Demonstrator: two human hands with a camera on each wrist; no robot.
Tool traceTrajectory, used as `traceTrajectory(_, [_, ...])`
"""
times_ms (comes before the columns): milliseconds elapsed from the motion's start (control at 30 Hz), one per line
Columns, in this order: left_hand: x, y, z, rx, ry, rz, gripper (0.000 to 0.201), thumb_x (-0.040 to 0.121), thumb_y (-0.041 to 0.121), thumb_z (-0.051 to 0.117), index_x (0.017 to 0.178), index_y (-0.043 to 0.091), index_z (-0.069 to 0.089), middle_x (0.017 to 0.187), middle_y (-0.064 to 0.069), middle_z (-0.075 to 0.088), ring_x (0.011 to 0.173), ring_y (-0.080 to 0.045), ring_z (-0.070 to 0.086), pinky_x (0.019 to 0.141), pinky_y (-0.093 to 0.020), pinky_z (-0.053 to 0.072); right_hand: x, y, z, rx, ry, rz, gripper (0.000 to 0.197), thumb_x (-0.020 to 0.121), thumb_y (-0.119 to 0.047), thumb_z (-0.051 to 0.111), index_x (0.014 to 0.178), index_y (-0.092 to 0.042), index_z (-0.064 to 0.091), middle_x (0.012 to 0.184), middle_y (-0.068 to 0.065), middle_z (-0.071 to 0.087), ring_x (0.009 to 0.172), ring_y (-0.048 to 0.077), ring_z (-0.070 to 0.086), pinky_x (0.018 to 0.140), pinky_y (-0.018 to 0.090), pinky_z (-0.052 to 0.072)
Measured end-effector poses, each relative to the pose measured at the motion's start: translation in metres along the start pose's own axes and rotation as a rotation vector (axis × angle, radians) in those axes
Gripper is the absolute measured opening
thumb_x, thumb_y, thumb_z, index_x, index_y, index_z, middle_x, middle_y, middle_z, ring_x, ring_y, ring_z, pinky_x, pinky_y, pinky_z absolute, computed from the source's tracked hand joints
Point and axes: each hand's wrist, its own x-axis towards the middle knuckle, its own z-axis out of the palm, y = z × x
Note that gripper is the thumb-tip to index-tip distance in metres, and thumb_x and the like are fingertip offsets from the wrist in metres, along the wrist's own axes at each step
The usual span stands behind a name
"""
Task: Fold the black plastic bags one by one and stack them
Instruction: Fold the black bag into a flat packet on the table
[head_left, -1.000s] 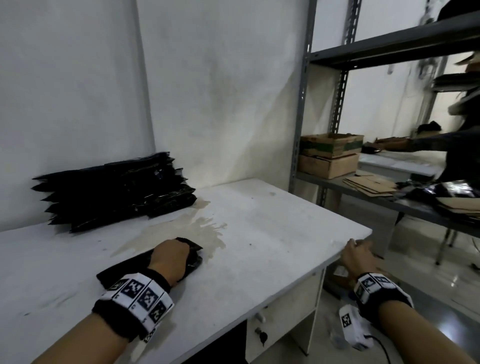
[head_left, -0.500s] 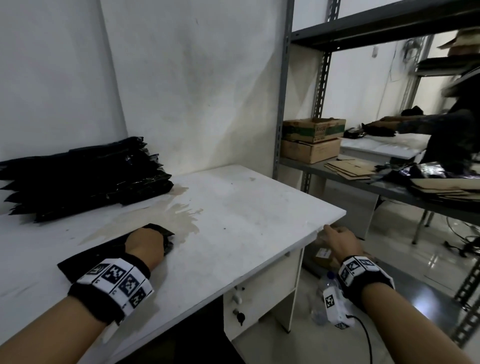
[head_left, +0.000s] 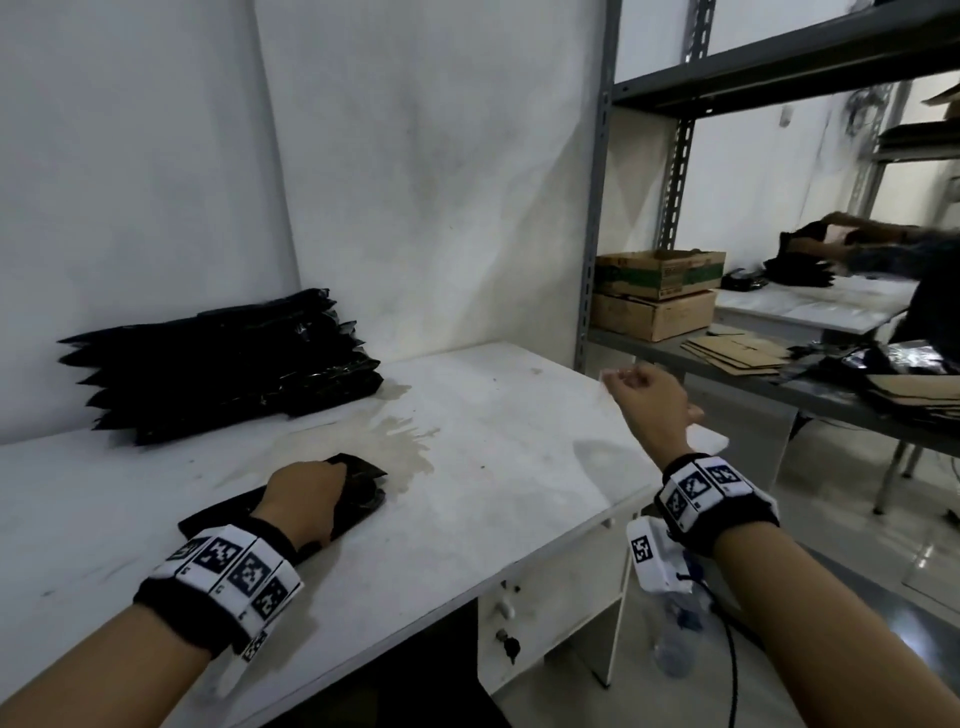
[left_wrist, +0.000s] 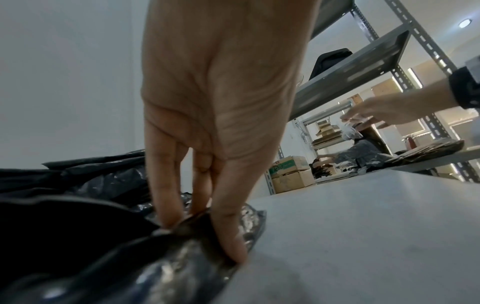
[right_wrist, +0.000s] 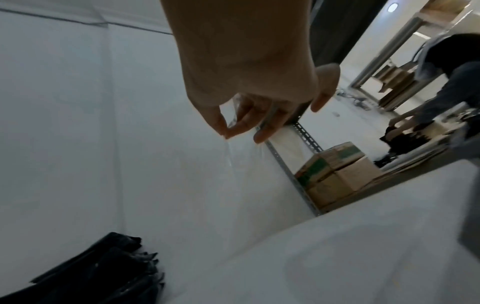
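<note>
Right now your left hand (head_left: 306, 501) lies on the folded black plastic bag (head_left: 358, 488) on the white table (head_left: 519, 467). The left wrist view shows the fingers (left_wrist: 166, 185) running down and the thumb closing against them, pinching a crumpled fold of the black film at the bag's end. The rest of that bag runs back under your palm toward your wrist.

Beyond that hand, away from you and a little to its left, the stack of folded black bags (head_left: 223, 364) sits against the wall, well apart from the bag you hold. Between the two, just past your fingertips, a pale dried stain (head_left: 400, 436) marks the tabletop.

Your right hand (head_left: 649, 395) hangs in the air above the table's far right corner, touching no surface. Thumb and forefinger meet in a pinch on a thin clear plastic film (right_wrist: 231, 148); the right wrist view shows it trailing down from the fingertips (right_wrist: 235, 128), and the other fingers curl loosely beside them.

Past your right hand stands a grey metal shelf (head_left: 727, 364) with two cardboard boxes (head_left: 657, 293) stacked one on the other and flattened cardboard (head_left: 737, 353) beside them. Farther off, another person's arm (head_left: 872, 244) reaches over a second table.
</note>
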Motion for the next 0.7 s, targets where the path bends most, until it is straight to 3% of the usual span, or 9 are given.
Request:
traceTrajectory(100, [-0.006, -0.013, 0.004, -0.118, -0.003, 0.009, 0.047, 0.077, 0.029, 0.073, 0.115, 0.018, 0.049, 0.117, 0.001, 0.058, 0.108, -0.018, 0.056, 0.078, -0.026, 0.043, 0.001, -0.023, 0.026, 0.022, -0.138, -0.02, 0.023, 0.085, -0.044, 0.063, 0.08, -0.022, 0.064, 0.079, -0.01, 0.062, 0.082, 0.014, 0.051, 0.096, 0.041, 0.024])
traceTrajectory(200, [-0.013, -0.028, 0.009, -0.21, 0.013, 0.015, 0.048, 0.074, 0.028, 0.075, 0.114, 0.019, 0.05, 0.118, 0.001, 0.056, 0.108, -0.018, 0.055, 0.076, -0.025, 0.04, -0.006, -0.044, 0.059, 0.099, -0.259, -0.071, 0.023, 0.079, -0.048, 0.065, 0.071, -0.027, 0.063, 0.073, -0.013, 0.065, 0.08, 0.014, 0.06, 0.096, 0.045, 0.037])
traceTrajectory(333, [-0.02, -0.045, 0.02, -0.375, 0.045, 0.06, 0.047, 0.073, 0.028, 0.077, 0.112, 0.022, 0.051, 0.118, 0.002, 0.054, 0.105, -0.019, 0.054, 0.075, -0.026, 0.04, -0.022, -0.073, 0.097, 0.184, -0.477, -0.144, 0.023, 0.073, -0.051, 0.067, 0.069, -0.029, 0.065, 0.072, -0.01, 0.069, 0.082, 0.014, 0.065, 0.092, 0.048, 0.044])
traceTrajectory(367, [-0.022, -0.047, 0.021, -0.414, 0.036, 0.072, 0.049, 0.074, 0.028, 0.077, 0.115, 0.022, 0.052, 0.119, 0.002, 0.054, 0.106, -0.019, 0.053, 0.079, -0.026, 0.042, -0.026, -0.079, 0.107, 0.2, -0.537, -0.17, 0.022, 0.072, -0.051, 0.068, 0.069, -0.029, 0.066, 0.071, -0.011, 0.07, 0.08, 0.014, 0.067, 0.089, 0.046, 0.047])
traceTrajectory(433, [-0.024, -0.052, 0.024, -0.488, 0.015, 0.085, 0.053, 0.075, 0.029, 0.077, 0.122, 0.023, 0.053, 0.12, 0.001, 0.052, 0.11, -0.018, 0.051, 0.086, -0.025, 0.042, -0.036, -0.093, 0.123, 0.237, -0.682, -0.203, 0.018, 0.079, -0.04, 0.072, 0.07, -0.024, 0.068, 0.071, -0.007, 0.071, 0.076, 0.016, 0.068, 0.078, 0.031, 0.053])
traceTrajectory(500, [-0.026, -0.059, 0.026, -0.578, 0.007, 0.083, 0.057, 0.075, 0.032, 0.079, 0.126, 0.027, 0.055, 0.117, 0.002, 0.05, 0.109, -0.016, 0.049, 0.087, -0.023, 0.041, -0.047, -0.109, 0.137, 0.279, -0.812, -0.231, 0.018, 0.082, -0.027, 0.074, 0.076, -0.012, 0.07, 0.074, 0.002, 0.071, 0.075, 0.02, 0.069, 0.068, 0.02, 0.054])
traceTrajectory(600, [-0.029, -0.069, 0.031, -0.655, 0.009, 0.063, 0.058, 0.074, 0.036, 0.079, 0.127, 0.034, 0.056, 0.11, 0.006, 0.046, 0.105, -0.012, 0.046, 0.083, -0.019, 0.037, -0.056, -0.126, 0.153, 0.3, -0.917, -0.265, 0.019, 0.085, -0.023, 0.072, 0.082, -0.004, 0.071, 0.073, 0.002, 0.069, 0.071, 0.019, 0.068, 0.066, 0.018, 0.052])
traceTrajectory(700, [-0.032, -0.073, 0.035, -0.66, 0.009, 0.049, 0.058, 0.074, 0.035, 0.079, 0.128, 0.035, 0.055, 0.112, 0.007, 0.045, 0.11, -0.013, 0.046, 0.089, -0.021, 0.038, -0.063, -0.141, 0.163, 0.347, -0.983, -0.287, 0.021, 0.086, -0.02, 0.071, 0.086, 0.001, 0.071, 0.074, 0.003, 0.066, 0.07, 0.017, 0.065, 0.062, 0.014, 0.048])
